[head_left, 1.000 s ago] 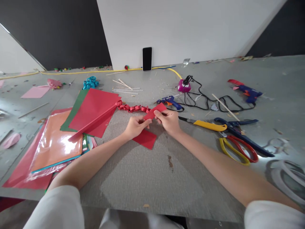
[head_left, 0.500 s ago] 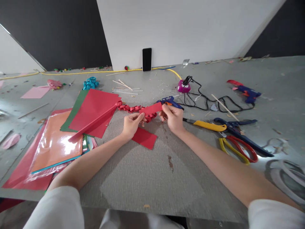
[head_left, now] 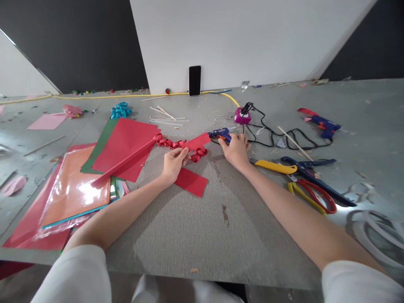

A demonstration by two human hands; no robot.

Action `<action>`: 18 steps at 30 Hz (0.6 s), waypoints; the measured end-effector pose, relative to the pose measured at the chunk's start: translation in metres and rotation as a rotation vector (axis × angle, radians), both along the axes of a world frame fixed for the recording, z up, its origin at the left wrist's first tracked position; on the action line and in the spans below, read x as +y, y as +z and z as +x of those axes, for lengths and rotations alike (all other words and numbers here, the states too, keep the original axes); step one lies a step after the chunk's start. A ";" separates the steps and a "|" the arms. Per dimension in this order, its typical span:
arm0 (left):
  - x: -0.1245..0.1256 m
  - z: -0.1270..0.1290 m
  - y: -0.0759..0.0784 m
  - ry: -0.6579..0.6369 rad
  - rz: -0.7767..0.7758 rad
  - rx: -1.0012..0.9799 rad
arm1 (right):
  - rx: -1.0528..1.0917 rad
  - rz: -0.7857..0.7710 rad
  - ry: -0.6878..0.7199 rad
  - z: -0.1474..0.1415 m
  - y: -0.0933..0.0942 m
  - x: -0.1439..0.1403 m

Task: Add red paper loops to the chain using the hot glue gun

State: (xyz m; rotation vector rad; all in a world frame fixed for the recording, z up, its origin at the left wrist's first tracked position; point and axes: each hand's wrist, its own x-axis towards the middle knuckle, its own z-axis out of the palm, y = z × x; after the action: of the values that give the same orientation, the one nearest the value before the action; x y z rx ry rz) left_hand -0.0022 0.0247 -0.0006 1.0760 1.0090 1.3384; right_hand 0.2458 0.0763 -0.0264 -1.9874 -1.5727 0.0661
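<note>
My left hand [head_left: 175, 164] pinches a red paper strip [head_left: 197, 142] between thumb and fingers, its free end pointing right. Behind and below that strip lies a red twisted paper chain [head_left: 172, 144]. A wider red paper piece [head_left: 192, 182] rests flat on the table just below the left hand. My right hand [head_left: 236, 150] is closed around the handle of a blue glue gun [head_left: 218, 133], which lies on the table with its nozzle end towards the strip. The fingers partly hide the handle.
Red paper sheets [head_left: 126, 145] and a plastic-wrapped orange pack [head_left: 77, 185] lie left. To the right are a yellow-handled tool [head_left: 276, 166], scissors [head_left: 318, 195], black cords [head_left: 273, 134] and a second glue gun [head_left: 326, 126]. A phone [head_left: 195, 80] leans on the wall.
My right hand has let go of the red strip and moved slightly right onto the glue gun's handle. My left hand still holds the strip in nearly the same place.
</note>
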 end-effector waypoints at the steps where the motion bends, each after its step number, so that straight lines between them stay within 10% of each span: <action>1: 0.000 0.000 0.000 0.000 -0.003 -0.004 | 0.031 0.016 0.003 0.001 -0.001 0.002; 18: 0.000 -0.001 0.002 0.005 -0.008 0.016 | 0.585 0.435 0.130 -0.002 0.007 0.000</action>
State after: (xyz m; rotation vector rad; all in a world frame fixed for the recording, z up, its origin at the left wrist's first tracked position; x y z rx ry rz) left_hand -0.0027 0.0248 0.0015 1.0807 1.0289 1.3303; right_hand 0.2439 0.0758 -0.0192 -1.3633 -1.2013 0.3009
